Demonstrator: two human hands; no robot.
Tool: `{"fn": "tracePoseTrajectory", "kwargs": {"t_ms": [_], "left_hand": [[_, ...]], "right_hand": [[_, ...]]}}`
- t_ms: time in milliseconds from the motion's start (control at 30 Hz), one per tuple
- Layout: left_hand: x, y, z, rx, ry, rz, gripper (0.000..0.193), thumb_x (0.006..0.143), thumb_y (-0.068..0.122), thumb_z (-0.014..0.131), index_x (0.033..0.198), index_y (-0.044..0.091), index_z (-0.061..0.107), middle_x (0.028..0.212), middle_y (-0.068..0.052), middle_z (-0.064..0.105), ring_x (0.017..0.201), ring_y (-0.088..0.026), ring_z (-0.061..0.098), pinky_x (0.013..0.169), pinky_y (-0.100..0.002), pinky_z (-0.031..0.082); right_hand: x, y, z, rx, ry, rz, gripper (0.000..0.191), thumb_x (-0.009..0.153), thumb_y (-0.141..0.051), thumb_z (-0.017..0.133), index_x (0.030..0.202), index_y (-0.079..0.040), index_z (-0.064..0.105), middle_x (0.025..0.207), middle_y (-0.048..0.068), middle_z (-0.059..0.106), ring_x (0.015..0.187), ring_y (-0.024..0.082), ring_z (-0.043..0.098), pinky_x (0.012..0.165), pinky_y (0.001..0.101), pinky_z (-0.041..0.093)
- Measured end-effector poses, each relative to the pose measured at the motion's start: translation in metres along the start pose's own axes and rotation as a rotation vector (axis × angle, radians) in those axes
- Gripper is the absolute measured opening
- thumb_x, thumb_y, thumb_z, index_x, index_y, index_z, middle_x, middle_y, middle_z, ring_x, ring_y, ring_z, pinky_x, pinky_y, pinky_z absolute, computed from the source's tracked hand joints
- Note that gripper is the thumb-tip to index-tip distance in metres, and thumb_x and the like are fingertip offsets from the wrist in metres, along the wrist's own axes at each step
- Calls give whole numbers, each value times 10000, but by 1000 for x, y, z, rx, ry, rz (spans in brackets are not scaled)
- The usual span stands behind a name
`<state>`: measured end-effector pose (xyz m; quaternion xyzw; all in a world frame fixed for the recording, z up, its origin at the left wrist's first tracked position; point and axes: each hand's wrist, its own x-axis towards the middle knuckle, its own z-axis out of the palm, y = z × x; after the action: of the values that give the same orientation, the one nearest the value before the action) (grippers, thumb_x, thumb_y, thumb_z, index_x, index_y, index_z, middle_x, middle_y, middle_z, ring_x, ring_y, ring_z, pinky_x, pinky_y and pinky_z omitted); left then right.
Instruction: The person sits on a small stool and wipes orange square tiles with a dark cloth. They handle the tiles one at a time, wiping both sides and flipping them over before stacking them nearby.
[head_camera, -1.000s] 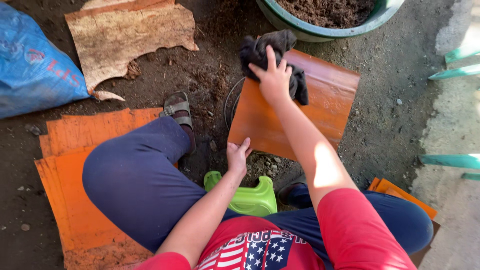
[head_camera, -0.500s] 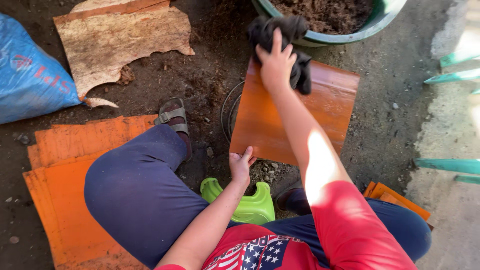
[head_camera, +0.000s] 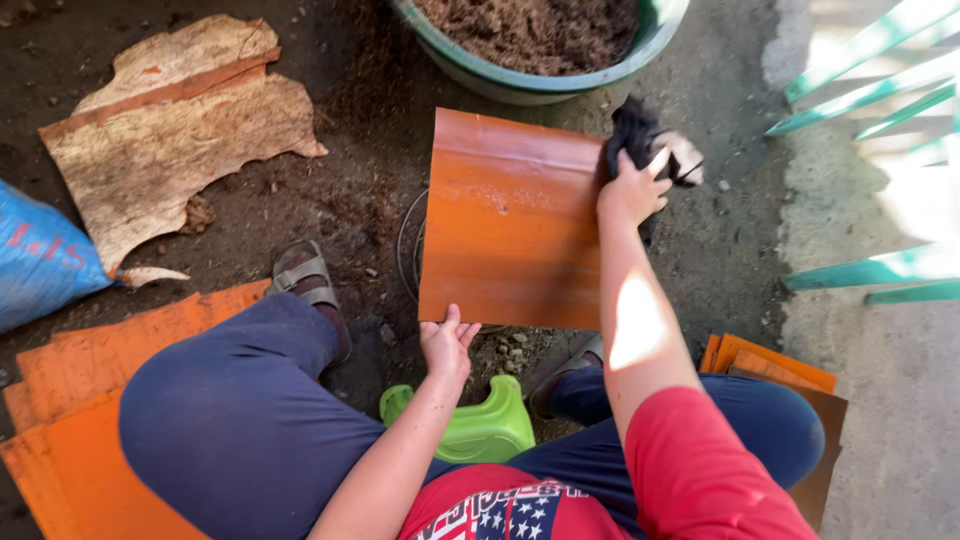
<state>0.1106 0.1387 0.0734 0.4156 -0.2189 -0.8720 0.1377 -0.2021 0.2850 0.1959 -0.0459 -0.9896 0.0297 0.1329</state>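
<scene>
Take the orange sheet (head_camera: 510, 225) in the middle of the ground as your landmark; it lies flat on the dark soil in front of your knees.

Far to its left a blue sack (head_camera: 40, 262) sits at the frame's edge. Between the sack and the orange sheet lies a torn, pale brown slab (head_camera: 170, 140) with a rust-coloured stripe across it. Below that, left of the sheet and beside your left thigh, a stack of orange sheets (head_camera: 75, 420) rests on the ground. Your sandalled foot (head_camera: 305, 280) stands just left of the orange sheet's lower corner.

Your left hand (head_camera: 447, 345) is at the sheet's near edge, fingers curled over it in a light grip, thumb on the upper face. Just below that hand, nearer to you than the sheet, is the green plastic stool (head_camera: 475, 425) you sit on.

Beyond the sheet's far edge stands a green tub (head_camera: 520, 80) filled with brown soil.

Your right hand (head_camera: 630, 190) is at the sheet's upper right corner, its grip clenched on a dark rag (head_camera: 640, 135), which lies half on the sheet and half past its right edge.

Lower right of the sheet, beside your right knee, more orange and brown sheets (head_camera: 775, 375) are piled. Farther right runs a pale concrete strip with teal railings (head_camera: 870, 270).
</scene>
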Motion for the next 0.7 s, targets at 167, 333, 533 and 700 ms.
{"fn": "tracePoseTrajectory", "kwargs": {"t_ms": [167, 333, 533, 700], "left_hand": [[8, -3, -10, 83, 11, -24, 273, 1000, 106, 596, 1257, 131, 506, 1105, -88, 685, 853, -230, 728, 715, -386, 633], [16, 4, -19, -38, -69, 43, 413, 954, -7, 574, 1342, 132, 538, 1185, -63, 691, 940, -211, 722, 822, -411, 640], [24, 14, -21, 52, -53, -41, 259, 1031, 88, 594, 1277, 23, 541, 1134, -128, 693, 900, -326, 757, 800, -494, 659], [19, 37, -16, 246, 7, -17, 433, 957, 58, 622, 1342, 98, 430, 1289, -145, 576, 1135, -377, 607, 961, -596, 513]], "right_hand": [[-117, -39, -4, 133, 27, -335, 436, 829, -130, 611, 1202, -315, 742, 1547, 218, 369, 1059, 513, 521, 789, 580, 451], [-270, -77, -30, 246, 202, -743, 428, 857, -178, 628, 1239, -334, 740, 1566, 156, 428, 1060, 412, 532, 848, 515, 457], [-230, 46, -22, 174, 121, -341, 573, 768, -108, 697, 1262, -396, 735, 1544, 164, 415, 1035, 395, 538, 782, 514, 438], [-168, 150, 3, 366, 94, 169, 595, 747, -16, 658, 1275, -274, 751, 1481, 213, 419, 1143, 431, 528, 967, 494, 441]]}}
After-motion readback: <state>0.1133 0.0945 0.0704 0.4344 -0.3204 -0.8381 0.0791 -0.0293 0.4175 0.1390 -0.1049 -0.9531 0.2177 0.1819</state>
